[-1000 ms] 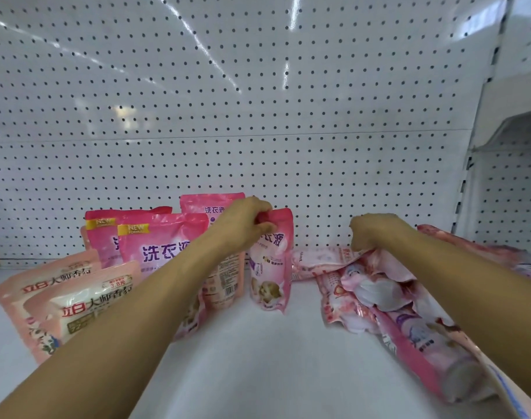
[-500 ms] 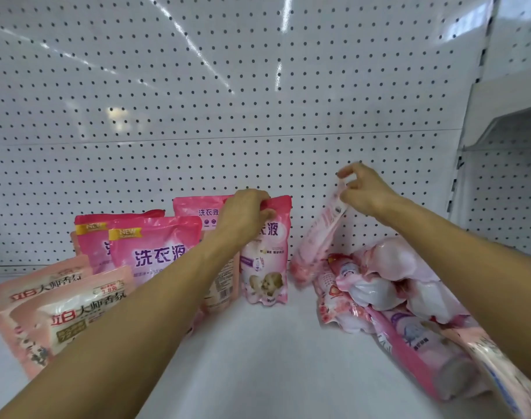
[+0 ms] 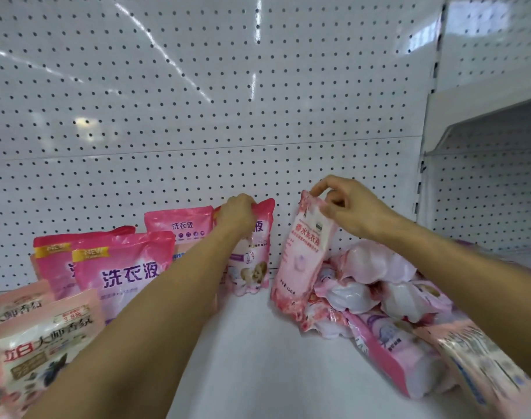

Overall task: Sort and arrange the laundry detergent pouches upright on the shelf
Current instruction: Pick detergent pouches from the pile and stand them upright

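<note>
My left hand grips the top edge of a small pink pouch with a puppy picture, which stands upright against the pegboard. My right hand pinches the top of a pale pink pouch and holds it upright, its bottom near the shelf beside a heap of lying pouches. Larger pink pouches stand upright at the left, with another behind them.
Pale peach pouches stand at the front left. More pouches lie flat at the front right. The white shelf floor shows between my arms. A white pegboard wall backs the shelf, and a neighbouring bay is at the right.
My right hand took a pale pink pouch from the heap, lifted it and turned it upright, front facing me. My left hand stayed on the puppy pouch.
</note>
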Demonstrator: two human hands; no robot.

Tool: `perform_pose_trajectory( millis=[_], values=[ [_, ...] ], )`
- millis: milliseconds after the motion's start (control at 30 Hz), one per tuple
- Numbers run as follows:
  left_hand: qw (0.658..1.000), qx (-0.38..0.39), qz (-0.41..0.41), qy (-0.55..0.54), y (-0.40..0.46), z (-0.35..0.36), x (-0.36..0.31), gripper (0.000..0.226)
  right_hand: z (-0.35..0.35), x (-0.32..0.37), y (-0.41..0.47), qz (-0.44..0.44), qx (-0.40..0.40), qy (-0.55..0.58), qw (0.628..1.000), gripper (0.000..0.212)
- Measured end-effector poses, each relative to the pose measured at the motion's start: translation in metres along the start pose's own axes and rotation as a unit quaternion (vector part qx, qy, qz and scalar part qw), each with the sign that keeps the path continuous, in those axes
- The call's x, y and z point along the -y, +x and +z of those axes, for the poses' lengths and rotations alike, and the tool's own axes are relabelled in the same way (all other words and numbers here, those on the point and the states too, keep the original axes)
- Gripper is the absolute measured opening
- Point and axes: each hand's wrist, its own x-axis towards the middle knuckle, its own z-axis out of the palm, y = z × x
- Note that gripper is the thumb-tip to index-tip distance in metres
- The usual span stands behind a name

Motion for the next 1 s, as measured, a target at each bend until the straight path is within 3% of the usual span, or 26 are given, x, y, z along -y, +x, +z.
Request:
perform_pose_trajectory(
  millis=[167, 333, 433, 600, 700, 800, 1000],
  values=[
    [0.996, 0.037, 0.016, -0.082, -0.007, -0.012, 0.005, 0.056, 0.021, 0.012, -0.003, -0.043, 0.032, -0.037, 0.998, 0.014],
    [0.983, 0.014, 0.015, -0.182, -0.027, -0.03, 0.007, 0.056, 0.036, 0.033, 0.006, -0.087, 0.043, -0.037, 0.995, 0.023],
    [0.962, 0.038, 0.012, -0.271, -0.046, -0.044, 0.012, 0.05, 0.044, 0.04, 0.008, -0.096, 0.044, -0.012, 0.994, 0.023],
    [0.987, 0.031, 0.076, -0.141, -0.078, -0.068, 0.021, 0.004, 0.053, 0.048, 0.006, -0.13, 0.035, 0.029, 0.991, 0.019],
    [0.996, -0.035, 0.078, -0.021, -0.086, -0.074, 0.015, 0.016, 0.053, 0.05, 0.003, -0.115, 0.034, 0.08, 0.99, 0.016],
    [0.988, -0.118, 0.07, 0.069, -0.094, -0.073, 0.016, 0.015, 0.035, 0.038, 0.001, -0.074, 0.052, 0.086, 0.992, 0.018],
    [0.975, -0.117, 0.027, 0.187, -0.102, -0.074, 0.033, 0.013, -0.014, -0.019, -0.023, 0.046, 0.121, -0.101, 0.987, 0.043]
  ],
)
